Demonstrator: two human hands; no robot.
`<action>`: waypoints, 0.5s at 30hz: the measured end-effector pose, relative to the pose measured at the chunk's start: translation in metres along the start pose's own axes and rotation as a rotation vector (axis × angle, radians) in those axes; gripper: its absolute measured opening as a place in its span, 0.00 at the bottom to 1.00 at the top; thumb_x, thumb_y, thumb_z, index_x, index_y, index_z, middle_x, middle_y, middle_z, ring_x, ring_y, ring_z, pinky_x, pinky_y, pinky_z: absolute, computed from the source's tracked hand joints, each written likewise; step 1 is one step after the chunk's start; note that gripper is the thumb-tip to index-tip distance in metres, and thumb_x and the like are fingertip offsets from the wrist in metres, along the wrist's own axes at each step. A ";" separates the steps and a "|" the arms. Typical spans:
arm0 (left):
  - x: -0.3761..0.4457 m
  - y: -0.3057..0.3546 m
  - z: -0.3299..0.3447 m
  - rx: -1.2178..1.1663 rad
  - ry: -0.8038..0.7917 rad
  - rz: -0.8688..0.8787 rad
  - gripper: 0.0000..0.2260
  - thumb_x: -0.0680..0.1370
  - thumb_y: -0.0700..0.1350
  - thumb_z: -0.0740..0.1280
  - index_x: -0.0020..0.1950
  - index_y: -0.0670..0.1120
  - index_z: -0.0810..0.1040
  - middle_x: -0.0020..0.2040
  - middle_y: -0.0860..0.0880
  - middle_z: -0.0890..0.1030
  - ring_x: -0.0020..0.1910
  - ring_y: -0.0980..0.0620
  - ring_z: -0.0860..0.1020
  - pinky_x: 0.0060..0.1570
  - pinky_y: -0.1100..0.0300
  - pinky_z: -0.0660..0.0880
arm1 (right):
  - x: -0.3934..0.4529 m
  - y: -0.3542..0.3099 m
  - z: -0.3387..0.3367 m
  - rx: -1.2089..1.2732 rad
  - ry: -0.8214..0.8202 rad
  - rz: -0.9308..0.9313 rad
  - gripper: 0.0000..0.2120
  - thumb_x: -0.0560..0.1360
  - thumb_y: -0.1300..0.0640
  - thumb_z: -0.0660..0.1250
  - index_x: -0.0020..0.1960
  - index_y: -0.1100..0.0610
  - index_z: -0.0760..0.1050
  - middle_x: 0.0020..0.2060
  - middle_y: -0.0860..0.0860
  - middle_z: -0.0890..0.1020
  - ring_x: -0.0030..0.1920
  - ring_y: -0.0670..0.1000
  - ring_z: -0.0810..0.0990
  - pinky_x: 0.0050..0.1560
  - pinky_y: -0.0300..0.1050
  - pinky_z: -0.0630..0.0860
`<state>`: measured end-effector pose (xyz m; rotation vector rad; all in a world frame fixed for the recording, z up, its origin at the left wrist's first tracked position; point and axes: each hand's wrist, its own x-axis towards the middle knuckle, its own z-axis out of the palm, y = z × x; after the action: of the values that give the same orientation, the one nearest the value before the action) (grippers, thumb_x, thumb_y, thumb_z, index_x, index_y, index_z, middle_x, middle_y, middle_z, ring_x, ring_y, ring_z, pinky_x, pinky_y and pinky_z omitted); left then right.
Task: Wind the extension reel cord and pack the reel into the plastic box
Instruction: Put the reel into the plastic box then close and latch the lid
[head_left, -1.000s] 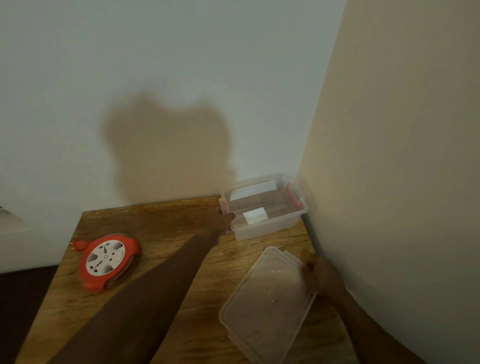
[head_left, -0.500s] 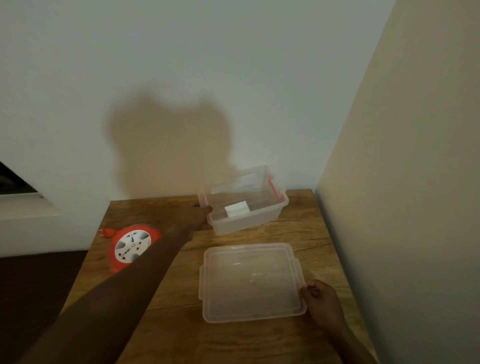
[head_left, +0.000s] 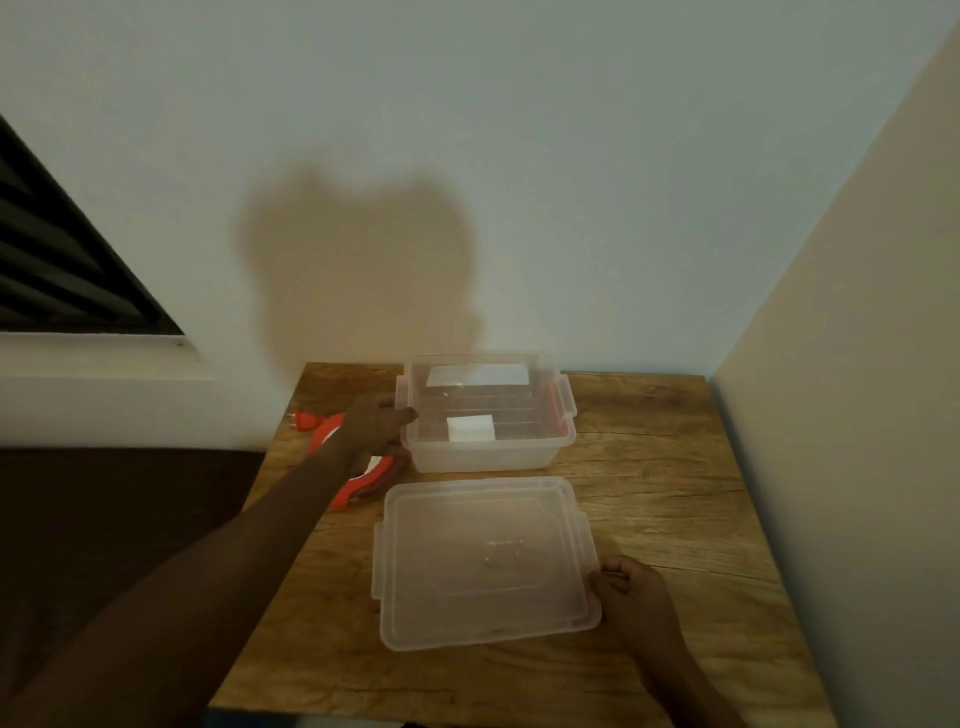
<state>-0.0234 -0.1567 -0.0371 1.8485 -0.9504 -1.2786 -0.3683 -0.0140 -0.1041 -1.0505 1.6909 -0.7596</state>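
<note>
Lid (head_left: 485, 564) now lies flat on the table (head_left: 670, 499), no longer tilted; box (head_left: 485, 415) sits squared, so it looks ready for packing. Left hand (head_left: 376, 423) grips the box's left rim. Right hand (head_left: 631, 590) pinches the lid's edge. Count: one box, one lid, one reel (head_left: 363, 480) (cord not visible), just left of the box, under the left forearm.

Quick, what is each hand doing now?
Left hand: grips the plastic box at its left rim.
Right hand: pinches the lid edge.
</note>
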 end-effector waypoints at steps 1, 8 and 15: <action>-0.001 -0.002 -0.001 -0.009 -0.002 0.004 0.17 0.78 0.39 0.74 0.67 0.40 0.79 0.49 0.47 0.85 0.43 0.47 0.87 0.33 0.56 0.85 | 0.002 0.001 0.003 -0.015 0.002 -0.001 0.07 0.77 0.61 0.67 0.45 0.54 0.83 0.41 0.47 0.86 0.43 0.48 0.85 0.45 0.53 0.84; 0.012 -0.011 0.011 0.037 -0.016 0.045 0.16 0.79 0.39 0.74 0.66 0.39 0.80 0.56 0.42 0.86 0.34 0.56 0.86 0.27 0.62 0.81 | 0.003 0.014 0.018 -0.004 0.026 0.023 0.10 0.77 0.64 0.66 0.44 0.52 0.83 0.40 0.46 0.87 0.43 0.49 0.86 0.46 0.54 0.84; 0.023 -0.007 0.014 0.148 -0.006 0.034 0.16 0.80 0.40 0.72 0.68 0.39 0.79 0.53 0.46 0.84 0.33 0.54 0.84 0.24 0.62 0.79 | 0.003 0.017 0.022 -0.016 0.115 0.049 0.11 0.75 0.64 0.67 0.41 0.51 0.83 0.36 0.45 0.86 0.38 0.46 0.85 0.38 0.47 0.83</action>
<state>-0.0302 -0.1750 -0.0572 1.9332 -1.1006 -1.2223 -0.3532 -0.0097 -0.1266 -0.9888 1.8168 -0.7890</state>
